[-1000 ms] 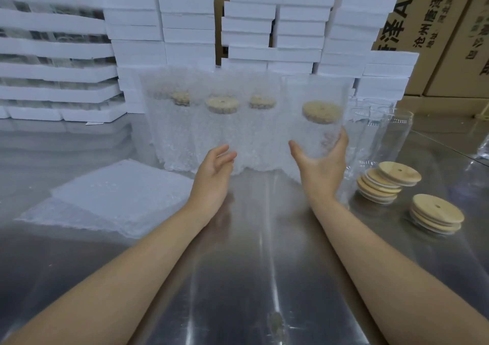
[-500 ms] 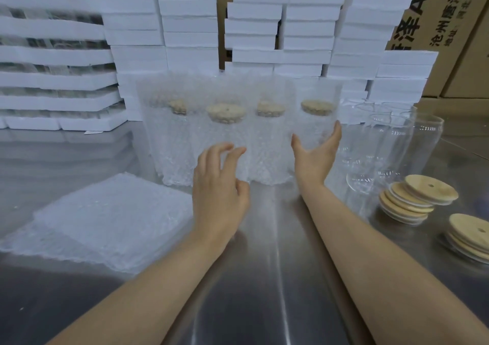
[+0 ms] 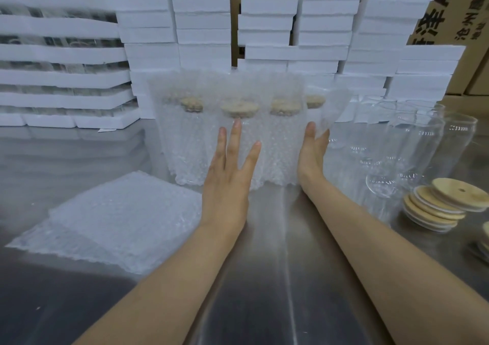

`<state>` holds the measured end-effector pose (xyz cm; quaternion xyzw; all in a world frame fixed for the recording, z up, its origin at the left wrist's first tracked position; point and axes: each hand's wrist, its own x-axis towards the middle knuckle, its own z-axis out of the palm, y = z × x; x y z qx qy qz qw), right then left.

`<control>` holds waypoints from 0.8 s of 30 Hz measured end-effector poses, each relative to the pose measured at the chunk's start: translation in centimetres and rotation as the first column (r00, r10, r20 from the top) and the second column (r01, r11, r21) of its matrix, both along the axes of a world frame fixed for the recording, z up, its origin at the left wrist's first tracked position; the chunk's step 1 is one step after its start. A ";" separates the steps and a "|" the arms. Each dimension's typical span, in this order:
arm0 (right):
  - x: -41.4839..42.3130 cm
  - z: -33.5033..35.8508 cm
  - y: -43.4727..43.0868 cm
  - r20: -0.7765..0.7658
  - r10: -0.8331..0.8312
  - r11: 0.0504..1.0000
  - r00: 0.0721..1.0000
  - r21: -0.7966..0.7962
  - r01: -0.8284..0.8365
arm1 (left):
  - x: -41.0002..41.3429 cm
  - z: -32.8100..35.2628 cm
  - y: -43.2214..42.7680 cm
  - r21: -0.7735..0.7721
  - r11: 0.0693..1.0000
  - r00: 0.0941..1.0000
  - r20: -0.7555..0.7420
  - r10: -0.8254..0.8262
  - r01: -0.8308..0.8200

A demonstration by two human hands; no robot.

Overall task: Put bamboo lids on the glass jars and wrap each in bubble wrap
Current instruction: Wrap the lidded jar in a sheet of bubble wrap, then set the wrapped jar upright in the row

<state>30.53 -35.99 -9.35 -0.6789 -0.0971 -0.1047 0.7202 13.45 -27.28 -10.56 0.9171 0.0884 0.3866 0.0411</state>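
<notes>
Several glass jars with bamboo lids, each wrapped in bubble wrap, stand in a row at the middle of the steel table. My left hand is flat with fingers spread against the front of the row. My right hand presses on the right side of the rightmost wrapped jar, fingers touching its wrap. A stack of bubble wrap sheets lies at the left. Bare glass jars stand at the right, with piles of bamboo lids in front of them.
White foam boxes are stacked along the back, and foam trays holding glassware at the far left. Cardboard cartons stand behind. More lids sit at the right edge. The steel table reflects light.
My left hand has opened flat and moved forward onto the wrapped jars. My right hand has pushed the rightmost wrapped jar in against the row. The camera has shifted closer.
</notes>
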 end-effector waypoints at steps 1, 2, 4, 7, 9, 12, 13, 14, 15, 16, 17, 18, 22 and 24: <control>-0.2 0.1 0.4 -0.007 -0.043 0.999 0.999 -0.003 0.043 | 0.0 0.1 0.0 -0.001 1.000 1.000 -0.003 0.001 -0.001; -0.4 0.3 0.9 -0.021 -0.074 0.997 0.997 -0.011 0.073 | -0.1 0.2 0.1 -0.001 1.000 1.000 -0.009 0.006 -0.006; -0.4 0.4 1.6 -0.056 -0.092 0.995 0.994 -0.042 0.089 | -0.1 0.3 0.4 -0.006 1.000 1.000 -0.020 0.015 -0.015; -0.5 0.4 2.3 -0.069 -0.069 0.995 0.995 -0.081 0.064 | -0.1 0.5 0.8 -0.028 0.999 0.999 -0.016 0.028 -0.029; -0.7 0.2 2.6 -0.062 -0.037 0.994 0.997 -0.105 0.031 | -0.2 0.5 1.1 -0.043 0.998 0.999 -0.016 0.047 -0.048; -0.9 0.1 3.3 -0.053 -0.029 0.992 0.998 -0.124 0.022 | -0.1 0.5 1.5 -0.054 0.994 0.995 -0.023 0.095 -0.096; -1.0 0.2 3.5 -0.052 -0.034 0.991 0.998 -0.130 0.027 | -0.1 0.5 1.6 -0.060 0.992 0.994 -0.023 0.107 -0.108; -1.1 0.2 3.8 -0.051 -0.036 0.990 0.998 -0.137 0.029 | -0.1 0.5 1.8 -0.063 0.991 0.993 -0.022 0.117 -0.119; -1.1 0.3 4.0 -0.049 -0.031 0.989 0.998 -0.146 0.023 | -0.1 0.5 1.9 -0.063 0.990 0.992 -0.019 0.128 -0.129; -1.1 0.3 4.2 -0.048 -0.019 0.988 0.999 -0.155 0.012 | 0.0 0.5 2.1 -0.062 0.989 0.990 -0.014 0.137 -0.137; -1.1 0.3 4.4 -0.048 -0.006 0.987 0.999 -0.163 -0.002 | 0.0 0.5 2.2 -0.061 0.988 0.990 -0.010 0.142 -0.142; -1.0 0.3 4.5 -0.048 0.005 0.985 0.999 -0.170 -0.014 | 0.1 0.4 2.3 -0.060 0.987 0.989 -0.005 0.147 -0.147; -1.1 0.2 4.2 -0.050 0.034 0.985 0.998 -0.168 -0.042 | 0.4 0.2 2.6 -0.034 0.987 0.987 -0.006 0.158 -0.158; -1.7 0.3 3.8 -0.037 0.061 0.989 0.997 -0.133 -0.065 | 0.4 0.1 2.7 -0.018 0.987 0.987 -0.009 0.162 -0.162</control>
